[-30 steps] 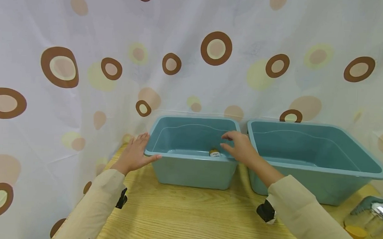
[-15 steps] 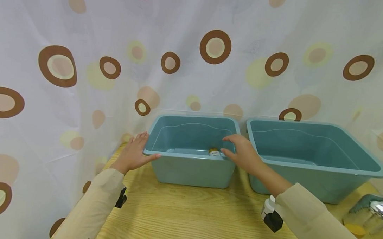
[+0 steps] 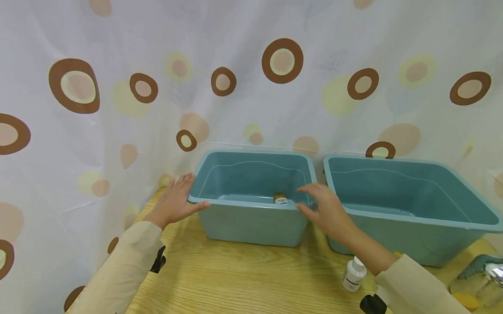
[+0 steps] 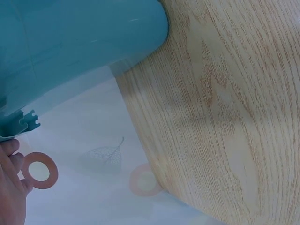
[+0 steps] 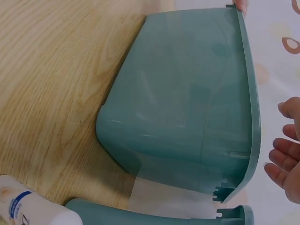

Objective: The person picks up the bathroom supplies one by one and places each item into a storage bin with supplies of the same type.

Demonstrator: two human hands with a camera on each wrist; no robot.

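My left hand (image 3: 175,203) rests on the front left corner of a blue-green plastic bin (image 3: 253,224), fingers straight along its side and thumb over the front rim. In the left wrist view, the fingers (image 4: 11,154) sit just below the bin's rim. Over the bin's front right corner is my right hand (image 3: 328,213), its fingers loosely curved and holding nothing. The right wrist view shows these fingers (image 5: 283,154) apart from the rim. Inside the bin lies a small container (image 3: 281,199) with a white label and a brownish-yellow top, its lower part hidden by the front wall.
A larger blue-green bin (image 3: 398,231) stands close to the right. In front of it, a white bottle (image 3: 353,274) stands upright on the wooden table (image 3: 239,281). A shiny clear jar (image 3: 488,287) is at far right. A patterned curtain (image 3: 236,115) hangs behind.
My right hand has moved right and slightly nearer, from over the bin's inside to its corner. The white bottle, earlier hidden by the sleeve, has come into view. My left hand stays put.
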